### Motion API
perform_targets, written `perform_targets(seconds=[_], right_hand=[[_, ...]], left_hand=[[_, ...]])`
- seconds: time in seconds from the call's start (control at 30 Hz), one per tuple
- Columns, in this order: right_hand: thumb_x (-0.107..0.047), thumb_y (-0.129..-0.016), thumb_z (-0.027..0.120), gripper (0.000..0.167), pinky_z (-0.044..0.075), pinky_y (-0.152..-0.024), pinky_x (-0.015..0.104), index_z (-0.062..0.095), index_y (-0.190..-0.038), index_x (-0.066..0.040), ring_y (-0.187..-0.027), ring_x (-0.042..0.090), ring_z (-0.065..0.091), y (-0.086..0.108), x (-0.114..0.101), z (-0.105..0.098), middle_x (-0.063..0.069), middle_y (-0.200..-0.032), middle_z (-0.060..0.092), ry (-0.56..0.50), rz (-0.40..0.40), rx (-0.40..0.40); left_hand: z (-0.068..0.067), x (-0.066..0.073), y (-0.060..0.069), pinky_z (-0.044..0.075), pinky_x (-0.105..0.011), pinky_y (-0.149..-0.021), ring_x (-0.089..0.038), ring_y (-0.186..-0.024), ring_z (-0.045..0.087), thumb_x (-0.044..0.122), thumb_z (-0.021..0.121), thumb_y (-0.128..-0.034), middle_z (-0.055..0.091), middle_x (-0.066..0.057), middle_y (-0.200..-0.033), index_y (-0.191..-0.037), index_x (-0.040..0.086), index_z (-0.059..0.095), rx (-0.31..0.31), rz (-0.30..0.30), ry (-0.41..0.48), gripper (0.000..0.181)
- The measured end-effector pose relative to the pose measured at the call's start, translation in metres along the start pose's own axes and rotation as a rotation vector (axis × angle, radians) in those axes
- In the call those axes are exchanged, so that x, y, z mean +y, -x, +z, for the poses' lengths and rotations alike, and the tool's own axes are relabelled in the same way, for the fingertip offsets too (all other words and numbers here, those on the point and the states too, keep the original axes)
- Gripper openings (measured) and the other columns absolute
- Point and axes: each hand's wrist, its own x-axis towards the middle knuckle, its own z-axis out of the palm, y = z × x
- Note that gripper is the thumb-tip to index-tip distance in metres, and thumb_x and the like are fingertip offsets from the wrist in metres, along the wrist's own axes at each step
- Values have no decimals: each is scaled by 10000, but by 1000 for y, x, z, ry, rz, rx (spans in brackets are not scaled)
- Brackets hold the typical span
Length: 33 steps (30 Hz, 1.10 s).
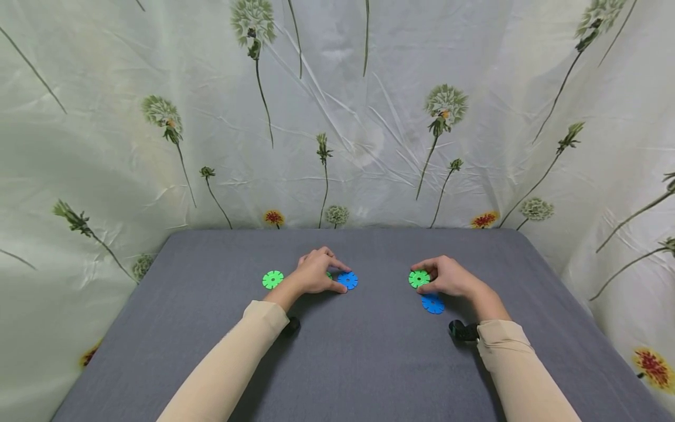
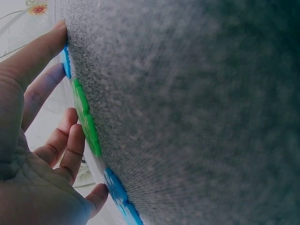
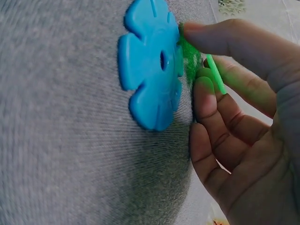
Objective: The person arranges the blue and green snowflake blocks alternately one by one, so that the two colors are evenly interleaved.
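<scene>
My left hand has thumb and index finger at opposite edges of a blue notched disc, pinching it at the cloth. Under that hand, a green notched disc is mostly hidden from the head view; the left wrist view shows its green edge and another blue disc near the little finger. To its left lies a green notched disc. On the other side, my right hand holds a green disc by its rim, tilted. Just below it lies a blue flower-shaped disc.
Grey cloth covers the table. A pale curtain printed with dandelions hangs behind it and at the sides. Black wrist-worn devices sit under both forearms, close to the cloth.
</scene>
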Motion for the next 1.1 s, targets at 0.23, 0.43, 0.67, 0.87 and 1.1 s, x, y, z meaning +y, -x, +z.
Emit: perform_targets(seconds=[0.23,0.43,0.67,0.87,1.1], right_hand=[[-226,-887,886,497,500,-707,274,749,-1295,23,-806,152,589,-1,2,1,53,-933,721,-12,-14,10],[-276,-889,893,493,530,-748,301,764,-1273,5,-846,146,619,-3,-2,2,59,-981,747,-37,-22,17],[-290,-883,906,475,543,-782,317,783,-1254,-21,-879,138,644,-8,-10,7,80,-1033,775,-40,-37,38],[-299,-889,902,462,544,-798,337,787,-1255,-40,-875,131,654,-15,-20,11,66,-1029,784,-42,-47,22],[-299,-891,904,460,553,-811,337,784,-1258,-50,-897,127,666,-22,-28,18,73,-1070,786,-54,-60,7]], left_hand=[[1,-1,-2,303,-674,-1190,-290,-1316,492,421,922,-859,564,-41,-1412,-1267,398,803,-9,-2,-6,426],[0,0,-2,308,-668,-1191,-296,-1333,488,425,915,-866,561,-45,-1431,-1281,400,797,-13,-3,-14,432],[0,0,-2,306,-671,-1190,-287,-1311,490,420,916,-866,565,-39,-1407,-1278,396,799,-13,-2,-8,429],[-1,0,-1,310,-664,-1184,-273,-1274,493,411,919,-864,571,-29,-1364,-1275,390,802,-8,3,-1,428],[0,-1,-1,315,-667,-1181,-270,-1273,498,410,923,-859,577,-31,-1363,-1275,385,803,-5,11,1,434]])
